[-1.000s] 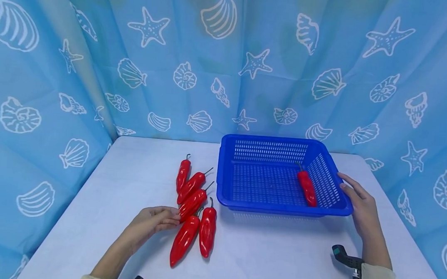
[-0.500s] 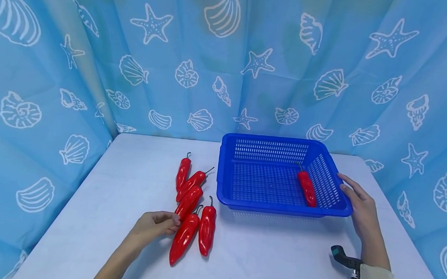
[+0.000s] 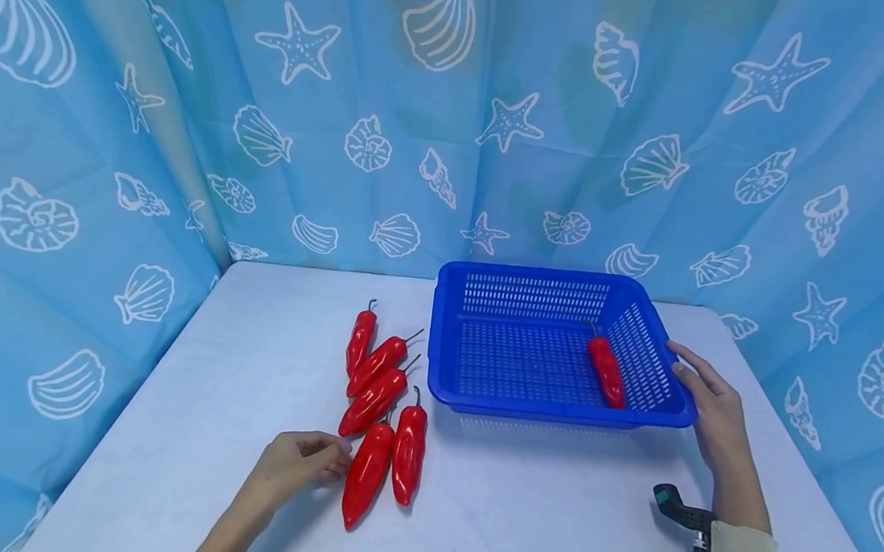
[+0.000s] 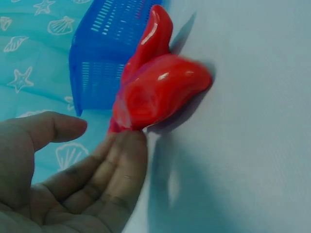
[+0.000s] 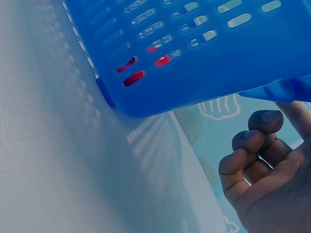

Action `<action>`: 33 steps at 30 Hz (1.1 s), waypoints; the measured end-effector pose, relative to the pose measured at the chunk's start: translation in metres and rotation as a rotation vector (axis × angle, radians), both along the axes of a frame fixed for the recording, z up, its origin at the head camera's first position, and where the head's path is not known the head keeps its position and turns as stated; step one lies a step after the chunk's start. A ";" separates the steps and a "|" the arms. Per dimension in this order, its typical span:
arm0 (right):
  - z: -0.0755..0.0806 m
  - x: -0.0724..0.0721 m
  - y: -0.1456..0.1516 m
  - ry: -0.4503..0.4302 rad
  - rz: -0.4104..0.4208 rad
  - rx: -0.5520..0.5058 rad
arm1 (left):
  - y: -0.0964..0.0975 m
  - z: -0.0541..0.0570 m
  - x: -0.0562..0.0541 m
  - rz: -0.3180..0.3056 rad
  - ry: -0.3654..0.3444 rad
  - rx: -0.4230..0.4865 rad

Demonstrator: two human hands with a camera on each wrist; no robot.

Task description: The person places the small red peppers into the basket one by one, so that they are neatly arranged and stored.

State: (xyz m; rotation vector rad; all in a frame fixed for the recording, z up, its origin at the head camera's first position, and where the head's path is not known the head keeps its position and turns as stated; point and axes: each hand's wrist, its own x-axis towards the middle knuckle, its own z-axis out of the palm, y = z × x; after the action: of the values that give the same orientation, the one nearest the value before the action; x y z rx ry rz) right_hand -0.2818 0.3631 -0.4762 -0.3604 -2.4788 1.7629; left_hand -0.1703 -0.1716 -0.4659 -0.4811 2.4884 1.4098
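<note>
Several red chili peppers lie in a loose cluster on the white table left of the basket. My left hand [image 3: 296, 467] is beside the nearest chili pepper [image 3: 367, 474]. In the left wrist view its straight fingers [image 4: 127, 160] reach a red chili pepper [image 4: 165, 87], with the thumb held well apart. Just above the hand, another chili pepper [image 3: 373, 401] slants up and right. At the right, my right hand [image 3: 719, 416] holds the rim of a blue plastic basket [image 3: 540, 412]. One red chili pepper [image 3: 606, 372] lies inside the basket, near its right wall.
A blue curtain [image 3: 418, 143] printed with white shells and starfish hangs behind and at both sides of the table [image 3: 521, 510]. Another chili pepper [image 3: 409, 456] lies close to the basket's front left corner. A black wrist device [image 3: 679, 509] shows beside the right forearm.
My left hand has drawn slightly toward me, off the middle chili pepper. That pepper has shifted a little left, and the nearest one has turned more upright, its tip moving right. The right hand stays put.
</note>
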 end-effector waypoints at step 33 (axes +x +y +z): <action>0.001 0.000 -0.002 -0.018 -0.011 -0.003 | 0.001 -0.016 -0.010 -0.151 -0.129 0.135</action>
State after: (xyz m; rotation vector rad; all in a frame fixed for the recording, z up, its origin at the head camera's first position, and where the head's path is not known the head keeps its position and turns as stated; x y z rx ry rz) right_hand -0.2818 0.3608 -0.4755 -0.3905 -2.4815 1.7676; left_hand -0.1804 -0.1702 -0.4823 -0.3379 2.2602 1.4282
